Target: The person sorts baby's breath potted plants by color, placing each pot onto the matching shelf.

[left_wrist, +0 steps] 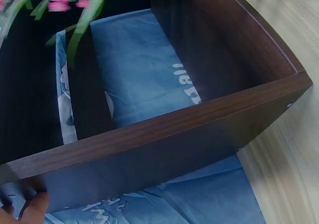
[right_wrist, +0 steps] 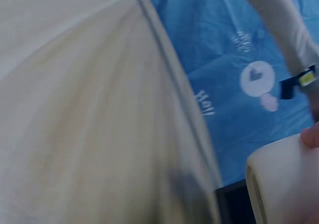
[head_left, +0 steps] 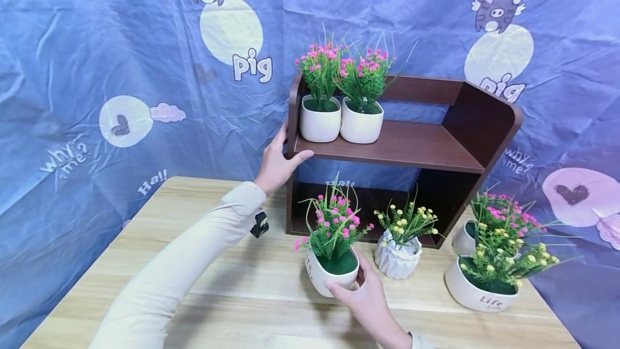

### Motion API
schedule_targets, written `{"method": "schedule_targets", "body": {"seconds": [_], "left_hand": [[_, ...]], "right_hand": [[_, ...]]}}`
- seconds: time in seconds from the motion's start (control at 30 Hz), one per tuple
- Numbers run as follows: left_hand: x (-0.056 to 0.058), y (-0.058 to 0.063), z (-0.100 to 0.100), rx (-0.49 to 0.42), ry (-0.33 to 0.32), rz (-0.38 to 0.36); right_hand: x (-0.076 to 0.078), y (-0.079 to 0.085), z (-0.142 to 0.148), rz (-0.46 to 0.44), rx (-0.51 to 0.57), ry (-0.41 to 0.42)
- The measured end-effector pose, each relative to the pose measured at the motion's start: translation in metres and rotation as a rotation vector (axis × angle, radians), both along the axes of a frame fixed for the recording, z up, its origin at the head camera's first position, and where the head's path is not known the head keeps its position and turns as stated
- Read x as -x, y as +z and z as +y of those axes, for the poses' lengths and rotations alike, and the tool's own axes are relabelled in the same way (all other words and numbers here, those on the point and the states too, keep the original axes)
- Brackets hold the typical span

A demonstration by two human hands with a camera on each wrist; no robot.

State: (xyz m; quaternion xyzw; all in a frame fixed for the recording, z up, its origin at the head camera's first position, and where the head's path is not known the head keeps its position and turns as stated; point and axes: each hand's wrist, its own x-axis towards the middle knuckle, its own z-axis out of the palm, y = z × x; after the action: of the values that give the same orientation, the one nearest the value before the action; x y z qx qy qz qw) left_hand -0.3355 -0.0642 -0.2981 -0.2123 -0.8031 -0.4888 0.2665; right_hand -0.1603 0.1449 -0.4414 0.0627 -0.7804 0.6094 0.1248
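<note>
My left hand (head_left: 277, 167) grips the left side panel of a dark brown two-tier shelf (head_left: 416, 147), its thumb across the front edge near the upper board. In front of the shelf, my right hand (head_left: 365, 298) holds a potted plant (head_left: 334, 265) by its white pot, thumb on the near side. Pink flowers and green grass blades rise from this pot, which tilts and has lettering on its left. Its pale wall and base rim (right_wrist: 253, 184) fill the lower right of the right wrist view. Two similar pink potted plants (head_left: 362, 120) stand side by side at the upper tier's left end.
A yellow-flowered plant in a pleated white pot (head_left: 398, 257) stands before the shelf's lower tier. To the right are a yellow-flowered plant in a "Life" pot (head_left: 479, 292) and a pink-flowered one (head_left: 464, 238) behind it. A blue printed cloth (head_left: 121, 47) hangs behind the wooden table (head_left: 242, 295).
</note>
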Motion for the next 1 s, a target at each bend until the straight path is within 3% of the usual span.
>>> {"method": "schedule_targets", "body": {"seconds": [0.33,0.53,0.77,1.0], "left_hand": [[-0.001,-0.001,-0.001,-0.01,0.004,-0.01],[-0.002,0.0,0.0,-0.002,0.008,-0.019],[-0.002,0.001,0.0,-0.005,0.008,-0.009],[-0.001,0.0,0.0,-0.001,0.003,-0.004]], "right_hand": [[-0.003,0.046,0.018,0.074,0.014,-0.023],[-0.006,0.073,0.029,0.116,0.076,-0.062],[-0.003,0.103,0.041,0.224,0.128,-0.106],[-0.002,0.13,0.054,0.258,0.129,-0.137]]}}
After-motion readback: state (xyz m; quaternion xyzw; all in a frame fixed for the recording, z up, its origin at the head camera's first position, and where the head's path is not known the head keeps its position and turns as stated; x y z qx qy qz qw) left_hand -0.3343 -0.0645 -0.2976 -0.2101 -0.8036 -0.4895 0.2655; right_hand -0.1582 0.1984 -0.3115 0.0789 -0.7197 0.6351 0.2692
